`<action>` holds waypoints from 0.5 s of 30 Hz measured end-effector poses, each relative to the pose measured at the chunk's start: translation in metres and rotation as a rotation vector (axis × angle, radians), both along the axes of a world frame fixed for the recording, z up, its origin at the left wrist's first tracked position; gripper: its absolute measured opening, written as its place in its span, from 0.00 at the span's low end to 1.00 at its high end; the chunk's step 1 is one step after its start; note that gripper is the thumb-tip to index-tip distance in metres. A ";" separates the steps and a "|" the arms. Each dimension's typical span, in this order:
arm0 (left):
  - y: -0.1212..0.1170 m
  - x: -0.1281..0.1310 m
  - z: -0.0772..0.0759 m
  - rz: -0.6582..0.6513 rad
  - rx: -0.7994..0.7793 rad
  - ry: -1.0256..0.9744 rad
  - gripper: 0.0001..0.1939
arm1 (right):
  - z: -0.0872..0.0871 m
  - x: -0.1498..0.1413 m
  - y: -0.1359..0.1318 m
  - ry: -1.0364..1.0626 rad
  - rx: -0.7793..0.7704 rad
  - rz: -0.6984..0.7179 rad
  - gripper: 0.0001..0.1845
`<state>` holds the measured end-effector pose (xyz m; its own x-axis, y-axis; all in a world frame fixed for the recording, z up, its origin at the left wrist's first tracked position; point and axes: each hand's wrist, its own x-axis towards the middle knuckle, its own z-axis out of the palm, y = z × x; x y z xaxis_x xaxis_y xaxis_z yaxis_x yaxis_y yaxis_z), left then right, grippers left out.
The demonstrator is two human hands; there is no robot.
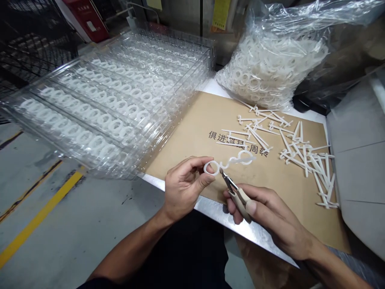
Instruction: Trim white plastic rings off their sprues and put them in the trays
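Note:
My left hand [187,182] pinches a white plastic ring [211,173] between thumb and fingers. A thin wavy strip joins this ring to a second white ring [246,151] on its right, with a straight stem crossing near it. In my right hand [270,212] are side cutters [240,197] with beige handles, my fingers wrapped around the grips. The cutter tips meet the piece, or come very close, where the strip joins the held ring; whether the blades have closed on it I cannot tell.
Stacked clear plastic trays [120,96] with rows of white rings stand at the left. Behind the brown cardboard [192,132] sits a clear bag [267,68] full of white rings. Loose white plastic stems [309,156] lie scattered on the right, near a grey panel [357,160].

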<state>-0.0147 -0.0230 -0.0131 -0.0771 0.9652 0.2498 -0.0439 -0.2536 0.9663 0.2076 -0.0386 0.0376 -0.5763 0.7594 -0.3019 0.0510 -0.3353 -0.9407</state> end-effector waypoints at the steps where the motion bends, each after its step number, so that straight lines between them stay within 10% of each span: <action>1: 0.000 0.000 0.000 -0.002 0.001 0.004 0.14 | 0.000 0.000 0.000 0.004 0.000 0.000 0.23; 15: -0.002 -0.003 -0.001 0.011 0.012 0.110 0.14 | -0.003 -0.004 0.001 -0.020 0.009 -0.051 0.21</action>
